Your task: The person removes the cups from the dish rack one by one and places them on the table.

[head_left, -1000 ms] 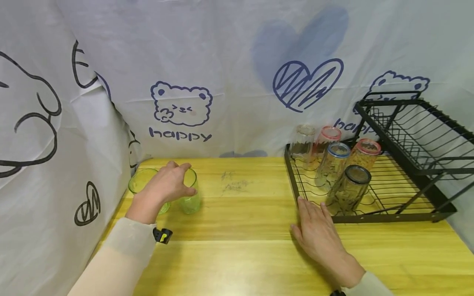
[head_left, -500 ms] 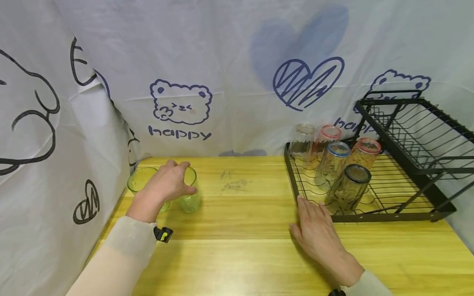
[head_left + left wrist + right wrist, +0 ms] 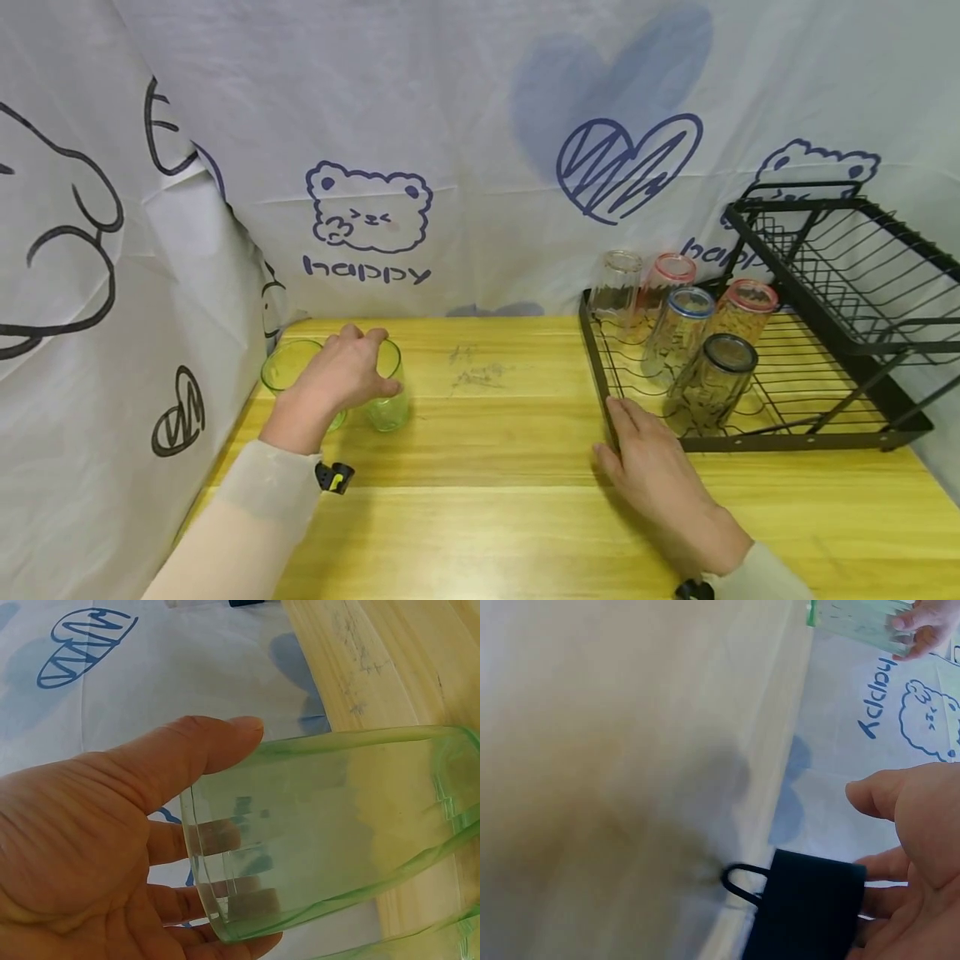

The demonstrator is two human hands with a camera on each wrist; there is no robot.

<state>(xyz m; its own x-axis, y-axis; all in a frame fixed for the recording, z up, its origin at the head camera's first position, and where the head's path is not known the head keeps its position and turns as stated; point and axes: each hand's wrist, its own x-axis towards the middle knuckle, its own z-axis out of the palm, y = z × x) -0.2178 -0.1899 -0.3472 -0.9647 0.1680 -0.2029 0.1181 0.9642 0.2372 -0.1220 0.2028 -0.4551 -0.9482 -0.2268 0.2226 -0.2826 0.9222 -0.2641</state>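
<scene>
Green glass (image 3: 388,388): gripped by curled left hand (image 3: 341,377); risk: clinking neighbouring green glass (image 3: 287,367). Right hand (image 3: 651,467) flat, empty.

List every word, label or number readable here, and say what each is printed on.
"happy": on the white backdrop cloth, under the bear drawing, left of centre in the head view.
"happy", cut off: on the same cloth behind the glasses in the dish rack; only the first letters show.
No print is visible on the green glass or the rack.
</scene>
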